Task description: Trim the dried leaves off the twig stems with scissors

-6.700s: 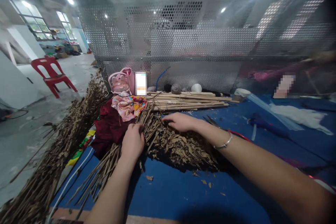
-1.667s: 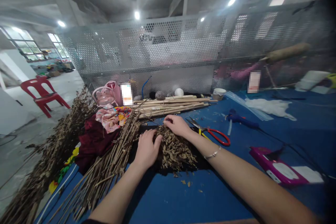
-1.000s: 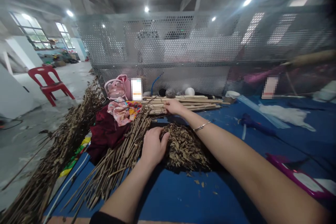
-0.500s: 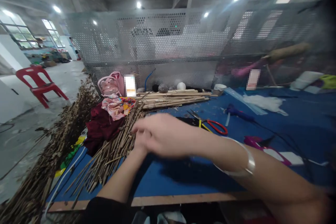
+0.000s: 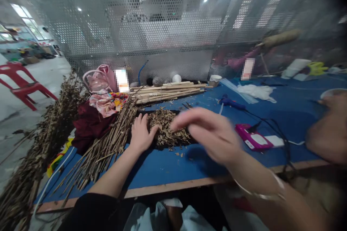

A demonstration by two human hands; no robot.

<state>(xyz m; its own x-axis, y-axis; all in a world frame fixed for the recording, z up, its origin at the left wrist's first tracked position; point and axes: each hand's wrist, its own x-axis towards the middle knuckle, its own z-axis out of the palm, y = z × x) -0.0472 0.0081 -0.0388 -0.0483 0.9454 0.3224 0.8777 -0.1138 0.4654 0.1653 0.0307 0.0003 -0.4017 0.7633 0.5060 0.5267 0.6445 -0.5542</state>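
My left hand (image 5: 142,132) lies with spread fingers at the left edge of a pile of dried leaves (image 5: 166,126), which rests on something black. Over the pile's right side, my right hand (image 5: 213,135) is raised and blurred, its index finger and thumb apart and nothing visible between them. A silver bracelet (image 5: 271,196) circles the right wrist. Just behind that hand show the tips of the scissors (image 5: 186,105); the rest is hidden. Left of my left hand, a bundle of dry stalks (image 5: 108,151) slants across the blue table (image 5: 162,173).
Pale sticks (image 5: 168,92) lie at the back before a perforated metal screen (image 5: 162,25). To the right are a blue glue gun (image 5: 230,103), a magenta device (image 5: 252,137) with cables and another person's arm (image 5: 328,133). Leafy dry branches (image 5: 46,133) lean along the left edge.
My hands, crossed together before, have come apart; the right one moved right, uncovering the leaf pile. The view has shifted right and down. Another person's arm now shows at right.
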